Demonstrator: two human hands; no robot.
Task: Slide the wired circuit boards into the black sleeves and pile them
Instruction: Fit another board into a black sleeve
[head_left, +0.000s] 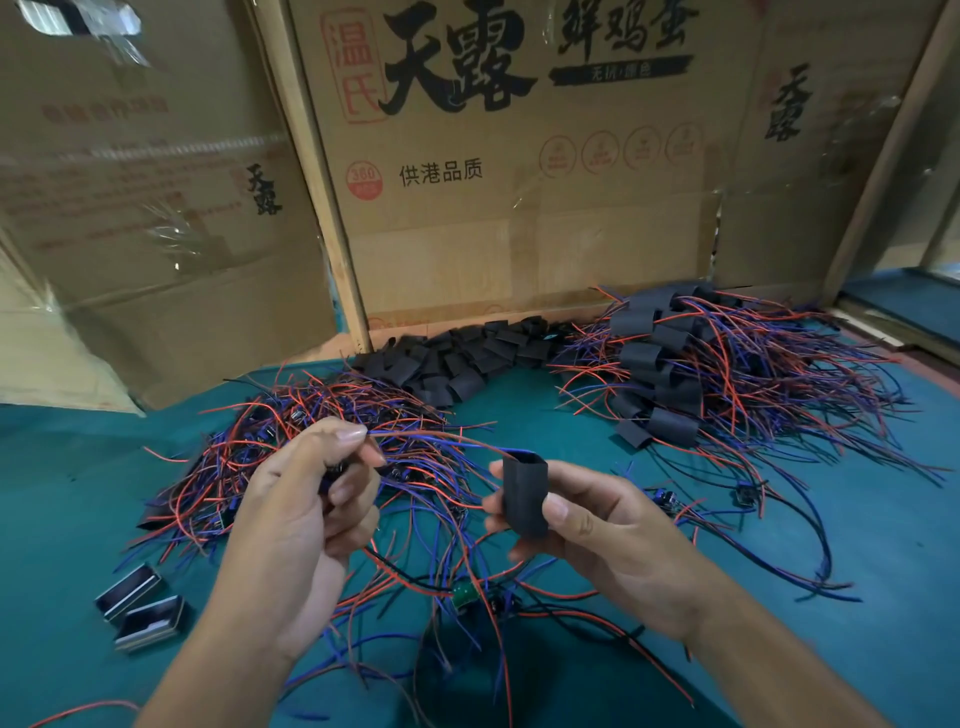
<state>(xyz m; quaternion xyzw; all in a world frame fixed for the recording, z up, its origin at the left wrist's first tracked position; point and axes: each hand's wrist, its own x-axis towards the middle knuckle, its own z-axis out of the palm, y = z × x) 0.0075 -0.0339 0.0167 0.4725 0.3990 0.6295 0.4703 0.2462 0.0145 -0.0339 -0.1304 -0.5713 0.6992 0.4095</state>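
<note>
Right grip (587, 525) pinching black sleeve (525, 493) upright, left grip (306, 499) closed around blue-red wires (415, 434)

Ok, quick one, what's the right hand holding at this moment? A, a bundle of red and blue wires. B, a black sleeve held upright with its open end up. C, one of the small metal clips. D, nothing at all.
B: the right hand pinches a black sleeve between thumb and fingers, its open end facing up, while the left hand grips the wires.

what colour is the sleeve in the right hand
Black, a matte open-ended sleeve pinched upright in the right hand; the head view shows it clearly.
</note>
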